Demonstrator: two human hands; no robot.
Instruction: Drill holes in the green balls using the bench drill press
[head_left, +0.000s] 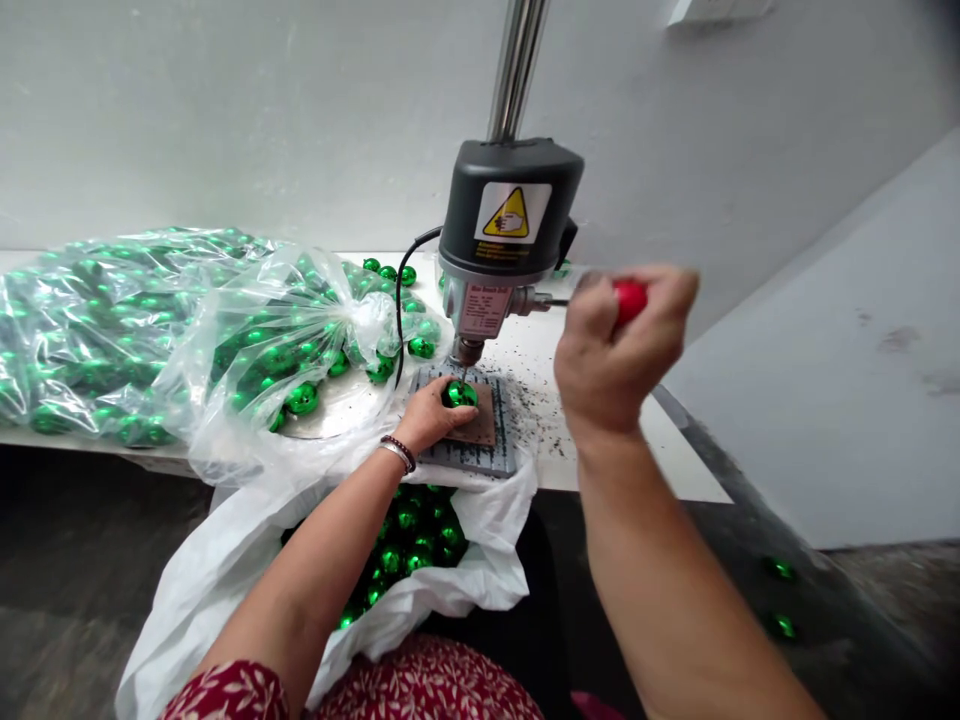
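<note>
A shiny green ball [460, 393] sits on a brown block [484, 425] on the grey base [480, 462] of a small bench drill [510, 210]. The drill's bit points down at the ball's top; whether they touch is hard to tell. The thumb and fingers of my left hand [433, 415] hold the ball from the left and front. To the right of the drill, my right hand [630, 345] is wrapped round the red knob [630, 298] of its lever, slightly blurred.
Clear plastic bags [150, 340] of green balls cover the left of the white table [675, 455]. A white sack [217, 570] with more balls hangs below the front edge. Dark shavings lie around the base. Two balls [784, 627] are on the floor at right.
</note>
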